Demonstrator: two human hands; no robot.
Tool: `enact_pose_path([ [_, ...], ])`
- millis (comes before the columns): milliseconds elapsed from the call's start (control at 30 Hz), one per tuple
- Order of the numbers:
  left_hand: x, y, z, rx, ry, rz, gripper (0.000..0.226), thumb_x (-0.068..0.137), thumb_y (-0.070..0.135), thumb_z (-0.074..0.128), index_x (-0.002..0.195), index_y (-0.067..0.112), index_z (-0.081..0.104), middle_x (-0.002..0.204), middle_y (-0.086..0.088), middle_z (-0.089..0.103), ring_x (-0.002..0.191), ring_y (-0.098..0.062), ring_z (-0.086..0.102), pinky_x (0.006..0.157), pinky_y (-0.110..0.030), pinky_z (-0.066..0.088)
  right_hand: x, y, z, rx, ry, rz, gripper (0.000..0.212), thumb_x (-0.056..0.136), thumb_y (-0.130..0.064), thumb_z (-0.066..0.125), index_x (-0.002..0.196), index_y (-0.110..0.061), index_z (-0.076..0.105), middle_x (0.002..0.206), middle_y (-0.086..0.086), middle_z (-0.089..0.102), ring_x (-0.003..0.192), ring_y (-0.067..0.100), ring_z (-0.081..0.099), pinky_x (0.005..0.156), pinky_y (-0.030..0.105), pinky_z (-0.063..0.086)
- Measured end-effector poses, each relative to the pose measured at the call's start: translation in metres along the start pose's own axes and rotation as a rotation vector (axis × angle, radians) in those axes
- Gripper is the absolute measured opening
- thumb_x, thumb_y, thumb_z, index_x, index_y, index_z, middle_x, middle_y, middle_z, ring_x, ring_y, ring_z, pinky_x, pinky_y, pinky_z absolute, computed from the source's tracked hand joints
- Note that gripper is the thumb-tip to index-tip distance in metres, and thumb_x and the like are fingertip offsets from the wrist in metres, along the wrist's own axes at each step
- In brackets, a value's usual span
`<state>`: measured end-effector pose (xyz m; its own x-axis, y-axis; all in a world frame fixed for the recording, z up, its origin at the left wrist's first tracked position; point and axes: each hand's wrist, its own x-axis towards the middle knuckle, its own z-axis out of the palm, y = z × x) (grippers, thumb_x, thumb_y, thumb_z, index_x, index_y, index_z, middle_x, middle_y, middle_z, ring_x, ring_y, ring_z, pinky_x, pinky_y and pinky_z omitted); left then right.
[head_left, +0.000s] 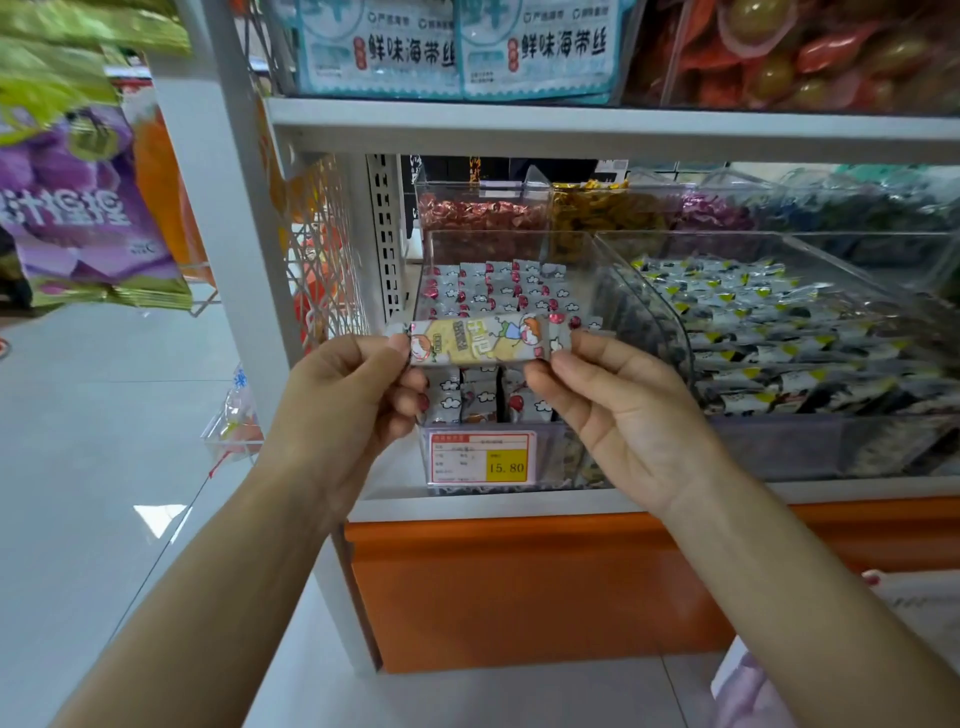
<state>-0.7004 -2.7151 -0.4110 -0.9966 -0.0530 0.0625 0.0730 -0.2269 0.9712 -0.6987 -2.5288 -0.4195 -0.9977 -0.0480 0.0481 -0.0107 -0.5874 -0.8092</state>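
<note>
Yellow and white, the snack bar (480, 340) is a long thin pack with little cartoon people on it. It lies flat and sideways in the air, held by both hands. The left hand (348, 410) pinches its left end. The right hand (618, 410) pinches its right end. The fingers (587, 343) are curled and grip the crimped ends of the wrapper.

The bar is above the front edge of the shelf (571, 501), near the shelf's left end. It is just in front of a clear bin (582, 260). That bin is full of small packs (488, 291), grey-blue with red spots and white clouds. A price tag (480, 458) is stuck on the front of the bin, below the bar. Its yellow part reads 15.80.

To the right is a bigger clear bin (883, 447) with black, white and yellow packs (753, 322). Along the back edge of the shelf are red sweets (480, 215) and gold sweets (597, 208). Blue and white bags (457, 49) stand on the shelf above. A purple bag (78, 208) hangs far to the left. Under the shelf is an orange base (519, 587).
</note>
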Motion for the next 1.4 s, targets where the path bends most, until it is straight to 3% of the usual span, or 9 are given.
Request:
enact_pose_path([
  [267,0.000,0.002,0.001,0.002,-0.175,0.061,0.010,0.085,0.001,0.055,0.082,0.009,0.050,0.054,-0.004,0.061,0.042,-0.009,0.051,0.039,-0.016,0.041,0.005,-0.004,-0.003,0.136,0.163,0.015,0.009,0.082,0.007,0.054,0.086,0.001,0.060,0.070,0.011,0.071,0.061,0.015,0.069,0.053,0.018,0.054],
  [467,0.000,-0.004,-0.004,0.328,-0.201,0.241,0.017,0.090,0.000,0.054,0.086,0.016,0.052,0.064,-0.003,0.066,0.051,-0.011,0.059,0.047,-0.018,0.046,0.001,-0.006,-0.006,-0.309,0.110,-0.115,0.022,0.075,-0.027,0.067,0.083,-0.008,0.060,0.070,0.004,0.063,0.057,0.016,0.064,0.050,0.025,0.052],
  [600,0.001,-0.004,-0.005,0.273,-0.182,0.163,0.012,0.087,0.002,0.058,0.088,0.014,0.055,0.078,-0.010,0.065,0.066,-0.017,0.067,0.055,-0.021,0.051,0.001,-0.004,-0.010,-0.558,0.081,-0.210,0.008,0.085,-0.009,0.065,0.087,-0.008,0.058,0.091,0.013,0.066,0.068,0.018,0.067,0.066,0.030,0.056],
  [767,0.000,0.000,-0.003,0.382,-0.111,0.247,0.026,0.078,0.024,0.067,0.094,0.007,0.055,0.078,-0.006,0.066,0.059,-0.012,0.065,0.054,-0.016,0.050,0.001,-0.001,-0.009,-0.672,-0.059,-0.293,0.026,0.084,-0.002,0.064,0.095,-0.025,0.069,0.098,-0.001,0.070,0.088,0.012,0.069,0.070,0.024,0.055],
  [900,-0.006,0.006,-0.003,0.431,-0.181,0.247,0.032,0.072,0.031,0.063,0.102,0.021,0.064,0.090,-0.002,0.065,0.063,-0.008,0.064,0.060,-0.016,0.052,0.002,-0.002,-0.009,-0.702,-0.015,-0.284,0.013,0.082,-0.015,0.069,0.088,-0.025,0.074,0.090,-0.002,0.073,0.088,0.016,0.068,0.078,0.033,0.055],
  [1100,-0.007,0.011,-0.004,0.538,-0.255,0.254,0.029,0.064,0.035,0.067,0.093,0.027,0.063,0.089,-0.020,0.062,0.072,-0.021,0.065,0.065,-0.025,0.057,0.002,-0.003,-0.007,-0.705,0.056,-0.301,0.012,0.081,-0.016,0.070,0.071,-0.019,0.073,0.080,0.012,0.070,0.080,0.032,0.067,0.068,0.042,0.059],
  [1200,-0.009,0.010,-0.001,0.615,-0.301,0.269,0.032,0.063,0.040,0.067,0.090,0.025,0.062,0.089,-0.018,0.064,0.075,-0.026,0.064,0.064,-0.031,0.057,0.003,-0.001,-0.008,-0.801,0.111,-0.381,0.016,0.082,-0.019,0.069,0.066,-0.015,0.069,0.073,0.009,0.068,0.075,0.026,0.066,0.067,0.032,0.056],
  [1300,-0.008,0.009,0.001,0.537,-0.295,0.214,0.032,0.066,0.039,0.065,0.085,0.014,0.062,0.079,-0.013,0.067,0.060,-0.013,0.063,0.053,-0.021,0.052,-0.001,-0.002,-0.004,-0.908,0.080,-0.494,0.017,0.084,-0.017,0.067,0.067,-0.021,0.067,0.066,-0.004,0.067,0.063,0.004,0.062,0.059,0.014,0.048],
  [1400,-0.007,0.007,0.001,0.596,-0.231,0.227,0.028,0.076,0.035,0.068,0.077,0.008,0.059,0.070,-0.010,0.063,0.053,-0.006,0.054,0.049,-0.019,0.047,-0.005,-0.001,0.000,-1.000,0.011,-0.582,0.015,0.084,-0.016,0.067,0.073,-0.026,0.067,0.070,-0.009,0.068,0.068,0.002,0.063,0.061,0.015,0.050],
])
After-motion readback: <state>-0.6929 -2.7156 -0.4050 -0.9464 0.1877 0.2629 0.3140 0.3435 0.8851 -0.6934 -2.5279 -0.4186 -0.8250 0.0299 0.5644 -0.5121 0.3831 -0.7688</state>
